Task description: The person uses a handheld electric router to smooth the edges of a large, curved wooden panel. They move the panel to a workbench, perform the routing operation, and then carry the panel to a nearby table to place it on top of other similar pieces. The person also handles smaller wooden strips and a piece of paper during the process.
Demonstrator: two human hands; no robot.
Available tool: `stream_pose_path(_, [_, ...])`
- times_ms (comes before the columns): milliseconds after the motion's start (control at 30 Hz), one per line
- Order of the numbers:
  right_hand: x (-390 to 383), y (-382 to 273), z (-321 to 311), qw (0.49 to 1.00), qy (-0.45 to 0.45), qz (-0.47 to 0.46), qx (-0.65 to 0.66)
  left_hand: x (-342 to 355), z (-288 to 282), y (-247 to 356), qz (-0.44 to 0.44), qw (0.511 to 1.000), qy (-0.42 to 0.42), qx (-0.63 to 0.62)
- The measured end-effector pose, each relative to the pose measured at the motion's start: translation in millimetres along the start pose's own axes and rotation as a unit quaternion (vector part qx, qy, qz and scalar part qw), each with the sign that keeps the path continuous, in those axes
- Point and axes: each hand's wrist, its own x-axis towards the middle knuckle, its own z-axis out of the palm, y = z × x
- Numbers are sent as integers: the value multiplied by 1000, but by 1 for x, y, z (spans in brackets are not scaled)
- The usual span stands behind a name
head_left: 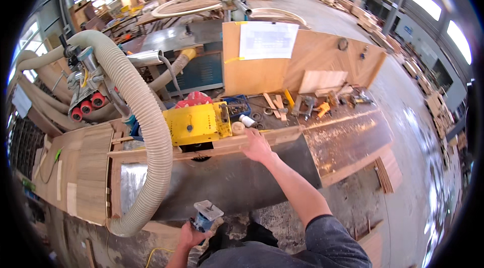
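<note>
My left hand is closed around a small blue trim router, held low in front of my body at the machine table's near edge. Its square grey base plate faces up. My right hand reaches forward over the long wooden fence, fingers stretched out and apparently holding nothing. Just beyond the fingertips are a round pale wooden piece and a white bottle lying on its side. Whether the fingertips touch anything is too small to tell.
A yellow machine guard sits behind the fence. A thick ribbed hose arches down on the left. Clamps and a yellow tool lie at the right back, before an upright wooden panel. Sawdust covers the wooden side table.
</note>
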Motion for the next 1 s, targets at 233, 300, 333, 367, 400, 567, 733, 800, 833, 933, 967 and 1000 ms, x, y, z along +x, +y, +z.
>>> stream_pose_path(233, [120,61,46,981,-193,-17,-33,-57,25,103,-72,983,94,-143])
stream_pose_path(300, [127,50,51,978,-201,-15,-51,-65,31,106,-96,982,110,-120])
stream_pose_path(333, [130,37,46,977,-202,-16,-61,-68,35,106,-105,981,120,-110])
stream_pose_path(367, [133,24,40,971,-230,15,-64,-72,40,101,-101,979,127,-126])
stream_pose_path(400, [136,21,38,973,-219,28,-69,-72,43,101,-91,976,134,-143])
stream_pose_path(567, [137,17,22,961,-252,7,-111,-77,32,128,-116,979,128,-112])
stream_pose_path(733, [144,37,29,970,-224,55,-77,-74,28,120,-90,980,147,-100])
stream_pose_path(800, [137,48,29,987,-123,105,-18,-70,20,114,-118,982,114,-96])
stream_pose_path(833, [131,52,25,987,-73,137,31,-68,16,111,-132,982,97,-92])
stream_pose_path(933, [105,78,11,947,36,197,250,-62,7,112,-76,980,131,-129])
stream_pose_path(967, [93,87,7,902,64,219,366,-62,2,118,-61,974,121,-181])
stream_pose_path(1000, [80,91,2,843,91,234,477,-64,-5,124,-70,974,140,-166])
